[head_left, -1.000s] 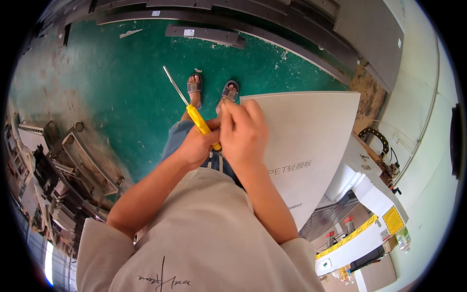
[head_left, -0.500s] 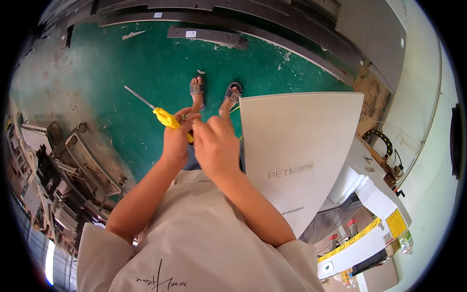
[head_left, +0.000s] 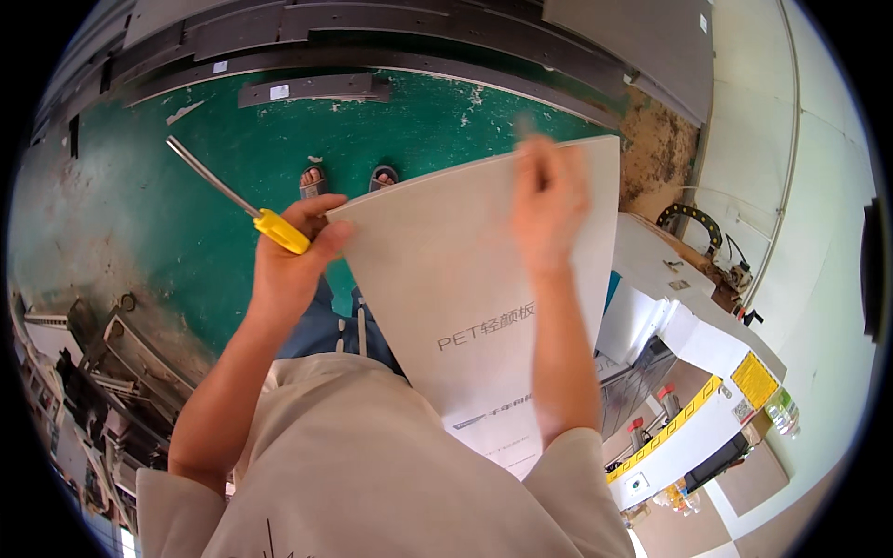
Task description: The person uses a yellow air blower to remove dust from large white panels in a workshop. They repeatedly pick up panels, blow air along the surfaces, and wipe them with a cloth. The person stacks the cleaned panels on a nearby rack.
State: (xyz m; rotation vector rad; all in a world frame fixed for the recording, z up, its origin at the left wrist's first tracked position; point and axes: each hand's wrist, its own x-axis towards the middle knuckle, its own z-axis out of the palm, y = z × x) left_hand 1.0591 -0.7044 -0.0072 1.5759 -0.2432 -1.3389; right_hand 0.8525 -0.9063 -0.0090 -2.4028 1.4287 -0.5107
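My left hand (head_left: pixel 296 256) is closed around a screwdriver (head_left: pixel 281 231) with a yellow handle and a long metal shaft pointing up and left. Its thumb and forefinger are at the near-left corner of a pale board (head_left: pixel 419 270) with dark print; whether they pinch it is hard to tell. Over the board's far right part is my right hand (head_left: pixel 551 200), fingers curled together and slightly blurred. A small grey smear shows at its fingertips, too blurred to name.
Dark panels (head_left: pixel 400 56) lie along the far side of the green floor (head_left: pixel 214 167). A short strip stack (head_left: pixel 312 89) sits before them. At right stands a white machine (head_left: pixel 670 446) with yellow-black edging. Scrap frames and offcuts (head_left: pixel 121 372) crowd the left.
My hands have come apart: the right moved far right over the board, the left went left with the screwdriver to the board's corner. The board appears shifted left in view, below my hands.
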